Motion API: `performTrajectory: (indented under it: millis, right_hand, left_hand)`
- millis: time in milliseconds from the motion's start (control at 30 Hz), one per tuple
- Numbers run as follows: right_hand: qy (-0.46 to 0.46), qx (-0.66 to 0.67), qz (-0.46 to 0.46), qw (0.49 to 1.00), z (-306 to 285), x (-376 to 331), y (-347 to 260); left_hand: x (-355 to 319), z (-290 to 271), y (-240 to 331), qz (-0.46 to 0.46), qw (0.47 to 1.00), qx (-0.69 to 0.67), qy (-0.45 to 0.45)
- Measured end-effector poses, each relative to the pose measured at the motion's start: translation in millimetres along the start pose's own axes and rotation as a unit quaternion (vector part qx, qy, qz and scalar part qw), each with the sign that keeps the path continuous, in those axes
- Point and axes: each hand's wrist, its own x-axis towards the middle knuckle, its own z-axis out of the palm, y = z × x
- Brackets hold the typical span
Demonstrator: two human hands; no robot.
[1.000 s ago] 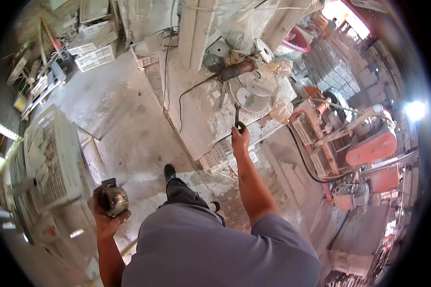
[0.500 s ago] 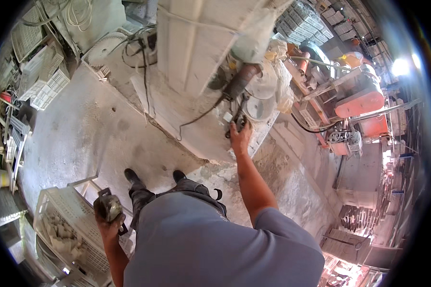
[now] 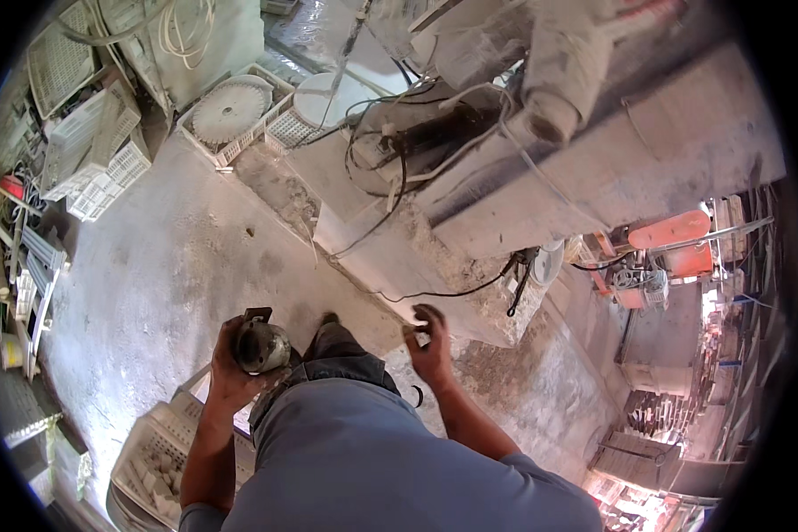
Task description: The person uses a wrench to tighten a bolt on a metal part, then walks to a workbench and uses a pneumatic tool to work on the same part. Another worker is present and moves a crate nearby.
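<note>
My left hand (image 3: 228, 368) is wrapped round a dusty, hollow round metal part (image 3: 262, 347) with a dark flat plate at its upper edge. It is held in the air just left of my legs. My right hand (image 3: 429, 341) is in front of my body, near the front edge of the dusty bench (image 3: 363, 253). Its fingers are curled together; whether something small sits between them cannot be made out. A black cable (image 3: 457, 293) trails over the bench beyond that hand, and a dark hand tool (image 3: 521, 282) lies near the bench's right end.
White plastic crates (image 3: 106, 168) stand at the far left. A crate of pale broken pieces (image 3: 155, 470) is at my lower left. A toothed disc (image 3: 230, 111) lies in a crate beyond the bench. A large pale beam (image 3: 612, 191) overhangs the bench; orange machinery (image 3: 669, 230) stands at right.
My right hand has drawn back from the dark items on the bench toward my body. My left hand has brought the metal part up and inward. The view has swung, showing more of the bench's left side.
</note>
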Motion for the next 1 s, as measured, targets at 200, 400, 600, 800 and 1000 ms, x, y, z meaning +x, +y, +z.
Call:
performTrajectory:
  millis: [200, 400, 600, 800, 1000]
  right_hand:
    - [-0.091, 0.049, -0.003, 0.995, 45.8, 68.7, -65.3]
    - [0.080, 0.179, -0.012, 0.980, 71.8, 194.3, -105.2]
    - [0.152, 0.126, 0.030, 0.980, 70.3, 270.8, -128.8]
    - [0.212, -0.068, 0.098, 0.970, 63.7, 314.8, -112.8]
    - [0.127, -0.330, 0.077, 0.932, 76.4, 348.4, -111.7]
  left_hand:
    - [77.3, -29.4, -9.2, -0.037, 0.999, 0.013, 0.016]
    - [130.0, -61.8, -1.0, -0.036, 0.998, 0.058, 0.004]
    - [197.0, -79.7, -41.7, -0.094, 0.994, -0.012, -0.063]
    - [276.1, -88.9, -22.6, -0.058, 0.977, 0.058, -0.196]
    - [345.2, -124.5, -18.6, -0.024, 0.961, 0.049, -0.269]
